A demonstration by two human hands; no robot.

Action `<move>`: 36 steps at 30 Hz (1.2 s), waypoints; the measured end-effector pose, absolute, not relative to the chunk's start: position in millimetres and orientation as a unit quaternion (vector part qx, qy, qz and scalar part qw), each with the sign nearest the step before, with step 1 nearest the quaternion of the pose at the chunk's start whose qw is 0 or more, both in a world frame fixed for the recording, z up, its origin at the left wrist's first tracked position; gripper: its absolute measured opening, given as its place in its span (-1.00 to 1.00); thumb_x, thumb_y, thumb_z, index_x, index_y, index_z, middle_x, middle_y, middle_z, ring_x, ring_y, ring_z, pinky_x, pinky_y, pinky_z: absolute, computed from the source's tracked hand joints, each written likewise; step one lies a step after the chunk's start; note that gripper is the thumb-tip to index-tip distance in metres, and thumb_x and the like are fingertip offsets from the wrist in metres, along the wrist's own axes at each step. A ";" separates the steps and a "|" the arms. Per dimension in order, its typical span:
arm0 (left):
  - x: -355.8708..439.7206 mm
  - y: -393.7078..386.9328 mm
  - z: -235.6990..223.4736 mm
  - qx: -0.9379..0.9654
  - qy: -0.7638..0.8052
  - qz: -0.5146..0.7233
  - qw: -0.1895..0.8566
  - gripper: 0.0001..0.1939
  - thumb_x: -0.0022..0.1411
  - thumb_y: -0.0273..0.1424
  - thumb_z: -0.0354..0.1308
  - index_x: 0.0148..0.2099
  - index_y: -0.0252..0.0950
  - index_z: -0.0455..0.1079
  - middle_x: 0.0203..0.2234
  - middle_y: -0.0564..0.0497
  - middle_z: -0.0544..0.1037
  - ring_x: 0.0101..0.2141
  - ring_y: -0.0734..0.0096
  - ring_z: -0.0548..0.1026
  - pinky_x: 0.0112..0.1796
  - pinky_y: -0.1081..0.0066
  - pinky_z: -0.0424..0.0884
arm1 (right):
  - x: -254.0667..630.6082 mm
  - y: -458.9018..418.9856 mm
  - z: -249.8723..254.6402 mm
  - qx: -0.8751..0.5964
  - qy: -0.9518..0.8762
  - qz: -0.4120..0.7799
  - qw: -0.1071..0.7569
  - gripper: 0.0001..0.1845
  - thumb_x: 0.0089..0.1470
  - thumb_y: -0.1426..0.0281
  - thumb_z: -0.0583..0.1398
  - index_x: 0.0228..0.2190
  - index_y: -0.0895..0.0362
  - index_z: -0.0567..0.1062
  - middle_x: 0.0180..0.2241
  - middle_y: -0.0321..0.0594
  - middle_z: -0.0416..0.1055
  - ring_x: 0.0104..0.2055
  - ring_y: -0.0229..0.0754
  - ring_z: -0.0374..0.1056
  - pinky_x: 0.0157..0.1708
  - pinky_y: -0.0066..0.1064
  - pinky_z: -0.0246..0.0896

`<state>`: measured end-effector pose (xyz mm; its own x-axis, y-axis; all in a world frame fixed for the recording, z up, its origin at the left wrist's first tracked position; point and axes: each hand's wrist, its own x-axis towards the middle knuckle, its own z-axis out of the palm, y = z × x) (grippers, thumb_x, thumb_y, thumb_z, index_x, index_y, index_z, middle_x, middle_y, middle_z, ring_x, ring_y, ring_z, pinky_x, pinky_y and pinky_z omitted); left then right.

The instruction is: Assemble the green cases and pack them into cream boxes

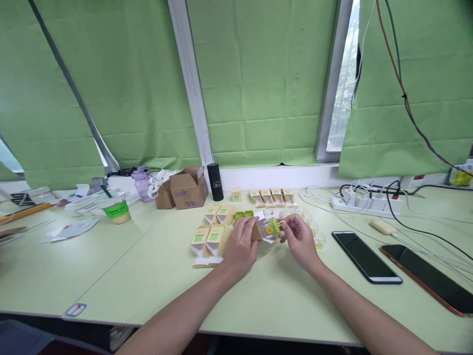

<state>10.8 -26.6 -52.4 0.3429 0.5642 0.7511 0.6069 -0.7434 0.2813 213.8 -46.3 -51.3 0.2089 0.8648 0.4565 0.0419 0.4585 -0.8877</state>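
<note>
My left hand (pixel 242 244) is wrapped round a small kraft-paper box (pixel 255 232) whose open end faces right. At that opening sits a green case with a yellow round mark (pixel 273 227), partly within clear plastic. A pale loop extends from the case to my right hand (pixel 298 240), whose thumb and fingers pinch it. Left of my left hand stand several kraft boxes with green labels (pixel 213 237), their flaps open. Behind my hands lie green cases (pixel 244 214). Clear plastic pieces with yellow marks (pixel 318 239) lie just beyond my right hand, partly hidden by it.
More kraft boxes (pixel 272 197) line the back, near a black cylinder (pixel 215 182) and a brown carton (pixel 189 188). A drink cup (pixel 117 210) stands left. At right are two phones (pixel 365 256) (pixel 428 276), a power strip (pixel 369 204) and loose cables.
</note>
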 end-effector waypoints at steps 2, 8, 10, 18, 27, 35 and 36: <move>10.2 -25.5 -51.9 -0.808 -0.370 -0.459 0.011 -0.30 0.25 -0.57 0.18 0.39 -0.14 0.19 0.15 -0.17 0.42 0.20 0.02 0.40 0.17 0.01 0.44 | 215.3 -44.9 -49.4 -0.405 -0.515 0.334 0.678 -0.52 0.14 -0.11 0.30 -0.32 0.03 0.38 -0.21 -0.11 0.59 -0.37 -0.12 0.47 -0.50 -0.31 0.44; 8.8 -19.5 -47.9 -0.753 -0.414 -0.507 -0.072 -0.36 0.30 -0.47 0.23 0.37 -0.08 0.21 0.22 -0.13 0.40 0.26 0.05 0.36 0.25 -0.03 0.36 | 223.2 -41.7 -45.2 -0.399 -0.475 0.345 0.704 -0.51 0.04 -0.09 0.37 -0.35 0.04 0.40 -0.34 -0.20 0.57 -0.41 -0.17 0.43 -0.54 -0.38 0.41; 8.9 -17.2 -46.4 -0.723 -0.423 -0.531 -0.129 -0.39 0.32 -0.40 0.26 0.36 -0.08 0.22 0.24 -0.13 0.39 0.26 0.05 0.36 0.19 0.01 0.44 | 224.6 -40.7 -46.1 -0.401 -0.476 0.347 0.702 -0.52 0.05 -0.08 0.37 -0.35 0.04 0.40 -0.33 -0.20 0.57 -0.41 -0.17 0.42 -0.53 -0.39 0.38; 10.0 -2.8 -44.1 -0.590 -0.330 -0.619 -0.399 -0.32 0.30 -0.26 0.33 0.35 -0.15 0.11 0.13 -0.19 0.52 0.14 0.15 0.51 0.02 0.21 0.56 | 223.0 -41.1 -49.7 -0.433 -0.587 0.295 0.617 -0.66 0.19 0.05 0.25 -0.39 0.04 0.40 -0.38 -0.19 0.54 -0.35 -0.11 0.43 -0.39 -0.32 0.31; 9.0 2.9 -40.6 -0.454 -0.305 -0.613 -0.570 -0.28 0.07 -0.13 0.52 0.15 -0.25 0.28 -0.02 -0.20 0.65 -0.02 0.09 0.64 -0.05 0.16 0.61 | 219.5 -43.0 -53.9 -0.484 -0.687 0.243 0.485 -0.87 0.15 0.29 0.19 -0.42 0.04 0.43 -0.45 -0.28 0.51 -0.38 -0.13 0.39 -0.33 -0.31 0.24; 9.2 -4.7 -36.2 -0.426 -0.228 -0.575 -0.661 -0.55 0.26 -0.22 0.40 0.11 -0.24 0.42 0.10 -0.14 0.60 0.05 0.11 0.62 -0.05 0.10 0.65 | 218.3 -42.7 -59.8 -0.485 -0.737 0.236 0.408 -0.91 0.07 0.43 0.19 -0.45 0.04 0.48 -0.42 -0.31 0.58 -0.33 -0.12 0.45 -0.23 -0.29 0.26; 9.2 -5.1 -36.2 -0.425 -0.226 -0.570 -0.666 -0.60 0.28 -0.23 0.38 0.09 -0.25 0.44 0.08 -0.14 0.61 0.04 0.11 0.62 -0.05 0.10 0.65 | 218.2 -42.7 -60.2 -0.485 -0.741 0.232 0.403 -0.90 0.07 0.44 0.19 -0.45 0.04 0.49 -0.42 -0.30 0.58 -0.33 -0.12 0.46 -0.22 -0.29 0.26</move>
<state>9.2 -5.1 -36.2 0.2478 0.9513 0.1833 -0.5670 -0.0110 0.8236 218.2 -42.7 -60.2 -0.2053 0.9057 0.3709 0.5315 0.4214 -0.7348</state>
